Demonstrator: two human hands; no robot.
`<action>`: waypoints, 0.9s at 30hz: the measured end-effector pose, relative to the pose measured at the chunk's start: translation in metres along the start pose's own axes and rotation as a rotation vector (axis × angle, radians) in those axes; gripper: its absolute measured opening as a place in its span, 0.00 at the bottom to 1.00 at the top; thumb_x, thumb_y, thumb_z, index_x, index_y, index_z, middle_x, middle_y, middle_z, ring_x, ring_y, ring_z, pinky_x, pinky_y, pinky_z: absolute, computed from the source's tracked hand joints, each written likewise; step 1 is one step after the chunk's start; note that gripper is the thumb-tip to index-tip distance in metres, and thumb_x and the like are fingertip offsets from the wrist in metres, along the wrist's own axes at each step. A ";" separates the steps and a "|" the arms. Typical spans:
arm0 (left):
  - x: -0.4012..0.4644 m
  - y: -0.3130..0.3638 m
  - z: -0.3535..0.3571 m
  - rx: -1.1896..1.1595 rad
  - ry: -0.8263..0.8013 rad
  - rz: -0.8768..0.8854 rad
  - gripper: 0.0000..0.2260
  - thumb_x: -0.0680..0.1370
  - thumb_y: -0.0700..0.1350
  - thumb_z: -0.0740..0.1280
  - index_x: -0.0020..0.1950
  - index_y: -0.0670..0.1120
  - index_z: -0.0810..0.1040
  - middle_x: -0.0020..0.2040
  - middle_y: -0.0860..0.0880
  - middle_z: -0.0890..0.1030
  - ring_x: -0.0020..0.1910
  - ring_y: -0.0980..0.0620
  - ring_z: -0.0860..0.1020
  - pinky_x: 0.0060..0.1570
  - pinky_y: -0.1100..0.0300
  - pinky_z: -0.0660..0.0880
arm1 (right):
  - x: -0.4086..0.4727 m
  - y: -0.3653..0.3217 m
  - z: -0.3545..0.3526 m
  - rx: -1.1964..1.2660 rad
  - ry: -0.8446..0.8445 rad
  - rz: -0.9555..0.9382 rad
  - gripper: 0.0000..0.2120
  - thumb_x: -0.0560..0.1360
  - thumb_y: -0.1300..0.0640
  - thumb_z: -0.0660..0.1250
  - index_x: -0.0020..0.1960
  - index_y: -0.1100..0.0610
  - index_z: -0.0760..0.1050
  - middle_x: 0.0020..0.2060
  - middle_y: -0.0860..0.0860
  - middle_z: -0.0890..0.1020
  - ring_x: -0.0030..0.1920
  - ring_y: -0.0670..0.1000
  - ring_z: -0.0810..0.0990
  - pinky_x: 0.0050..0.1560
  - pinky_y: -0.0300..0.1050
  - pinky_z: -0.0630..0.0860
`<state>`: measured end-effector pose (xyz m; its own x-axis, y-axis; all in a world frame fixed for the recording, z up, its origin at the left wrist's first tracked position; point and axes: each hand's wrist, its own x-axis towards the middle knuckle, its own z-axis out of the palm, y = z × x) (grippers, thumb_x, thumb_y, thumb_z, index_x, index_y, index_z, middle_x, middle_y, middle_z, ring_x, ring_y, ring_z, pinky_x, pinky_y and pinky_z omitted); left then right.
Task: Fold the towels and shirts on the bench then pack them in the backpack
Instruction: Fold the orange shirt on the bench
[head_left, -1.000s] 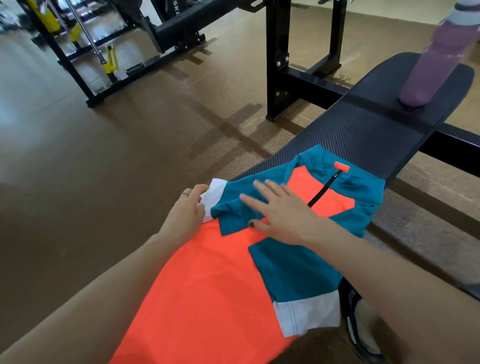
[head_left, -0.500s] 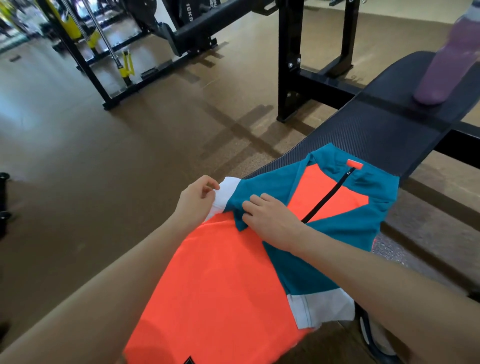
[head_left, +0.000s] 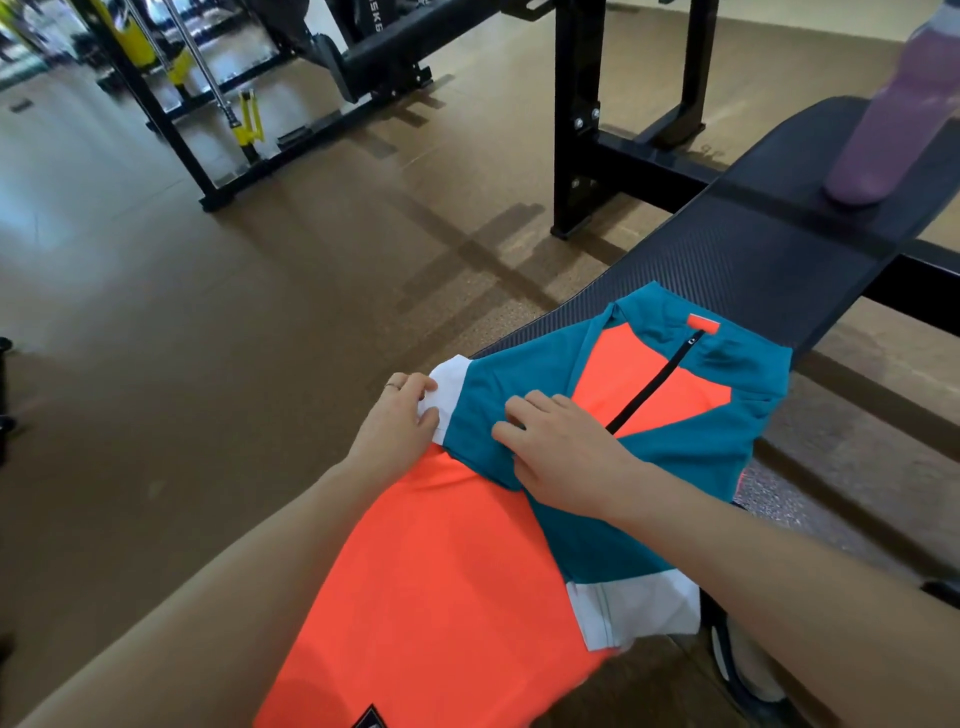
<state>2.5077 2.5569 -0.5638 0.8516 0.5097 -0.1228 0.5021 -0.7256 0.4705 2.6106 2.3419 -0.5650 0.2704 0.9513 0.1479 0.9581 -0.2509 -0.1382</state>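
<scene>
- While the orange and teal zip-neck shirt (head_left: 447, 561) lies face up along the near end of the counter (head_left: 753, 270), collar towards the far end, its left sleeve is being folded inward.
- The sleeve's white cuff (head_left: 449, 387) is pinched by the left hand (head_left: 397, 426), thumb and fingers curled round its edge.
- The teal sleeve fabric is held by the right hand (head_left: 563, 452), fingers bent and pressed into the cloth beside the black zip; whether cloth is actually pinched there cannot be told.
- The fold is judged best made by keeping the crease straight and the cuff flat.
- A purple bottle (head_left: 888, 114) stands well apart, at the far end.
- No backpack is seen.
</scene>
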 end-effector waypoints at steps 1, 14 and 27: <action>-0.001 0.002 -0.001 -0.024 0.004 -0.006 0.15 0.80 0.40 0.63 0.67 0.49 0.72 0.60 0.52 0.70 0.53 0.51 0.75 0.56 0.55 0.72 | 0.000 0.000 0.000 0.011 -0.031 -0.003 0.13 0.74 0.53 0.59 0.55 0.53 0.76 0.50 0.52 0.76 0.52 0.56 0.75 0.50 0.51 0.73; -0.098 -0.104 -0.042 0.052 -0.248 -0.479 0.24 0.85 0.54 0.55 0.81 0.51 0.58 0.77 0.42 0.68 0.74 0.42 0.67 0.70 0.51 0.64 | -0.007 -0.017 0.019 -0.030 -0.389 0.139 0.39 0.73 0.30 0.30 0.81 0.42 0.42 0.82 0.53 0.43 0.81 0.56 0.40 0.79 0.59 0.39; -0.142 -0.183 -0.047 -0.494 -0.251 -0.735 0.28 0.82 0.66 0.54 0.79 0.54 0.64 0.74 0.51 0.70 0.71 0.47 0.72 0.72 0.49 0.68 | 0.070 -0.042 0.028 -0.038 -0.322 0.201 0.28 0.83 0.39 0.42 0.82 0.44 0.46 0.82 0.49 0.49 0.81 0.53 0.45 0.79 0.60 0.44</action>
<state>2.2879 2.6388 -0.5916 0.3804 0.6074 -0.6974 0.8577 0.0503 0.5117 2.5868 2.4237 -0.5768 0.4156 0.8885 -0.1946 0.8934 -0.4389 -0.0958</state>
